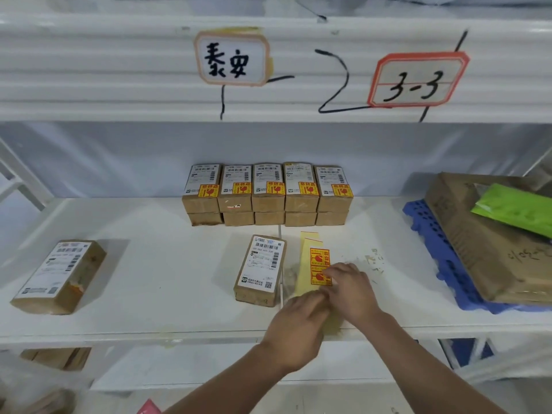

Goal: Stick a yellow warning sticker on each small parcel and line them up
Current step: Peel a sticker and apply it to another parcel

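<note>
Two stickers (pixel 320 266) left on the backing strip (pixel 310 264), just right of the bare parcel (pixel 260 270) | left hand (pixel 298 327) flat, pinning strip | right hand (pixel 348 286) fingers (pixel 330 271) pinched narrow at lower sticker's edge | advice: lift a corner, peel slowly, keep strip pinned | stickered stack (pixel 267 194) behind parcel | another unstickered parcel (pixel 59 276) far left on shelf (pixel 179 264).

Brown parcels (pixel 266 195) carry white labels and yellow stickers (pixel 319 266) printed red. The shelf (pixel 149 264) is white, the crate (pixel 436 249) blue, the bag (pixel 516 209) green.
</note>
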